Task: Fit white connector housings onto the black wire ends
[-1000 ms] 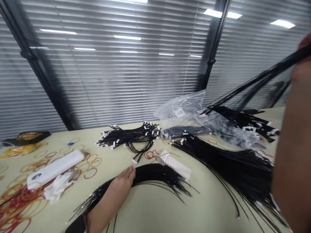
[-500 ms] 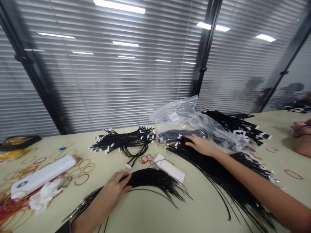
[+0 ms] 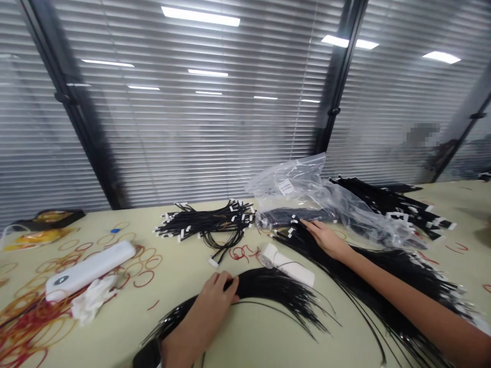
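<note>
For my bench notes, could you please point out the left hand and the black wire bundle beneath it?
Left hand (image 3: 215, 296): head view, back of the hand.
Black wire bundle (image 3: 264, 284): head view, thick part beside the hand.

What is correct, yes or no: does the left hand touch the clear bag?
No, the left hand holds a bundle of black wires, apart from the clear bag.

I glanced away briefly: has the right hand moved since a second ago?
Yes: judged against the clear bag, the right hand has come down and left, onto the black wires.
</note>
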### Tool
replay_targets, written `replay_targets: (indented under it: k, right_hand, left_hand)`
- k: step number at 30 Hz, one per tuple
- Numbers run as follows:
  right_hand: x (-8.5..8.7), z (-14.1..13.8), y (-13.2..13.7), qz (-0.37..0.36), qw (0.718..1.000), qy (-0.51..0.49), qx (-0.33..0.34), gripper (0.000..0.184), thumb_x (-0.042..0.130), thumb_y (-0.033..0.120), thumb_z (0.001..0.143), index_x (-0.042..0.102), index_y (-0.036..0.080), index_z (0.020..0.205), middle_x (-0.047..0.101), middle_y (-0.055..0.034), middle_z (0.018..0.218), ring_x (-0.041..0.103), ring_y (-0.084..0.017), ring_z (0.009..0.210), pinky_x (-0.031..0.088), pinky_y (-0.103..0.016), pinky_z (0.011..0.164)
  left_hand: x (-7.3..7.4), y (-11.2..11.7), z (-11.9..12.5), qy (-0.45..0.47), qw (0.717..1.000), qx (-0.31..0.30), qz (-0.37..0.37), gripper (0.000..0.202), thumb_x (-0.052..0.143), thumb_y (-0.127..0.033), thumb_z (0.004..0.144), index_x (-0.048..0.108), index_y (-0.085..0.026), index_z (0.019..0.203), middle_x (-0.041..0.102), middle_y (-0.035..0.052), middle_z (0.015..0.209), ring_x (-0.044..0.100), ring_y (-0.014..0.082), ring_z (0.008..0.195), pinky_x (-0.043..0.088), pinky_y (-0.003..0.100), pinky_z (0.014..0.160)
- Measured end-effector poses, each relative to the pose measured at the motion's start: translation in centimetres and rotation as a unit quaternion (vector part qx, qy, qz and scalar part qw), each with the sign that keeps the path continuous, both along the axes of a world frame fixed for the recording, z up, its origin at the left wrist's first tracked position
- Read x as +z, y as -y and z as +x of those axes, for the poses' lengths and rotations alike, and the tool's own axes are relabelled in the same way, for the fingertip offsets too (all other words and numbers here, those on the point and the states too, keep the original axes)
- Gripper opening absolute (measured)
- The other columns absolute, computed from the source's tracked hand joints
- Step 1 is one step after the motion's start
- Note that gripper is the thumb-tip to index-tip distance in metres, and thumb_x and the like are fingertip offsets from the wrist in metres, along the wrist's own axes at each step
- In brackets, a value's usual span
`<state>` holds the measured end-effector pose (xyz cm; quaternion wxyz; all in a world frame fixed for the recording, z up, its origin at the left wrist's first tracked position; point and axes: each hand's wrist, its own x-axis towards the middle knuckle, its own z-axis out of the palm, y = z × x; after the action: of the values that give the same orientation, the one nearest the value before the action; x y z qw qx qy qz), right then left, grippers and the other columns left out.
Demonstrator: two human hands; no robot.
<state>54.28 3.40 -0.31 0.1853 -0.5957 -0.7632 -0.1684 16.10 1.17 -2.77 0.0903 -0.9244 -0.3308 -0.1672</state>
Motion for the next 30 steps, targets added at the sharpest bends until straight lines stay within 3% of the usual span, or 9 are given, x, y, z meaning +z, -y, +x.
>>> replay_targets:
  k: [4,6,8,12,15,19,23,26,30]
  right_hand:
    - [2.9,-2.6,0.3,0.044,0.999,0.021,0.009,0.044,0.026,0.033,0.088,0.047,0.008,0.119,0.052,-0.0175,0.101,0.049,-0.026,0.091,0.04,-0.044,0.077]
    - [4.6,-5.7,0.1,0.064,0.997,0.022,0.024,0.044,0.027,0.03,0.089,0.046,0.005,0.119,0.05,-0.0193,0.107,0.045,-0.029,0.098,0.036,-0.046,0.082]
    - [5.6,-9.7,-0.5,0.056,0.995,0.033,0.071,0.04,0.027,0.026,0.089,0.045,0.008,0.12,0.052,-0.0156,0.103,0.047,-0.025,0.095,0.037,-0.042,0.082]
    - [4.5,-17.7,-2.9,-0.013,0.975,0.076,0.207,0.031,0.039,0.015,0.084,0.053,0.023,0.111,0.057,-0.0042,0.1,0.05,-0.015,0.094,0.041,-0.028,0.08]
    - [2.6,-20.8,-5.1,-0.041,0.971,0.066,0.228,0.018,0.043,0.014,0.084,0.059,0.017,0.091,0.06,-0.0049,0.09,0.054,-0.014,0.089,0.042,-0.029,0.076]
    - [2.5,-20.8,-7.0,-0.062,0.969,0.015,0.241,0.024,0.045,0.028,0.086,0.058,0.013,0.073,0.06,-0.0025,0.074,0.056,-0.01,0.075,0.044,-0.028,0.073]
    - [5.0,-19.0,-7.9,-0.023,0.964,-0.09,0.248,0.025,0.045,0.033,0.085,0.061,0.013,0.086,0.063,-0.0033,0.083,0.058,-0.011,0.077,0.046,-0.029,0.073]
    - [7.7,-17.5,-8.7,0.084,0.957,-0.209,0.183,0.028,0.039,0.03,0.086,0.06,0.012,0.093,0.064,-0.0064,0.088,0.059,-0.015,0.082,0.045,-0.031,0.075]
    - [12.4,-16.3,-8.9,0.271,0.895,-0.346,0.069,0.041,0.021,0.029,0.089,0.047,0.005,0.111,0.057,-0.0164,0.102,0.054,-0.021,0.095,0.039,-0.036,0.083]
  left_hand:
    - [1.5,0.9,0.4,-0.018,0.999,0.011,-0.038,0.031,0.055,-0.016,0.08,0.055,-0.012,0.111,0.055,0.0106,0.096,0.051,0.024,0.088,0.046,0.038,0.077]
    - [2.3,1.0,0.1,-0.026,0.998,0.015,-0.06,0.033,0.058,-0.02,0.079,0.055,-0.014,0.112,0.055,0.0096,0.097,0.053,0.0235,0.088,0.047,0.036,0.076]
    - [3.1,1.1,-0.2,-0.032,0.996,0.02,-0.078,0.039,0.059,-0.023,0.078,0.052,-0.014,0.115,0.056,0.0097,0.097,0.055,0.0234,0.087,0.049,0.036,0.074]
    - [4.7,1.7,-1.0,-0.037,0.995,0.019,-0.094,0.046,0.056,-0.036,0.08,0.048,-0.015,0.119,0.056,0.0097,0.104,0.055,0.024,0.089,0.048,0.037,0.078]
    - [5.9,2.2,-2.3,-0.024,0.994,0.02,-0.102,0.041,0.045,-0.039,0.086,0.046,-0.018,0.121,0.053,0.0082,0.11,0.052,0.0228,0.095,0.045,0.037,0.083]
    - [6.7,2.0,-5.9,0.025,0.988,0.046,-0.145,0.035,0.037,-0.036,0.09,0.052,-0.018,0.115,0.053,0.0079,0.11,0.052,0.0213,0.098,0.043,0.037,0.086]
    - [5.9,0.7,-10.5,0.084,0.975,0.066,-0.195,0.036,0.034,-0.036,0.091,0.051,-0.017,0.117,0.052,0.0093,0.112,0.052,0.0196,0.099,0.04,0.036,0.089]
    - [5.2,-0.1,-12.7,0.142,0.958,0.089,-0.232,0.035,0.033,-0.035,0.091,0.052,-0.016,0.113,0.054,0.0088,0.111,0.05,0.0194,0.102,0.038,0.039,0.092]
    - [4.6,-0.5,-13.6,0.259,0.917,0.122,-0.279,0.034,0.036,-0.038,0.089,0.053,-0.017,0.109,0.054,0.0089,0.112,0.052,0.019,0.1,0.043,0.037,0.087]
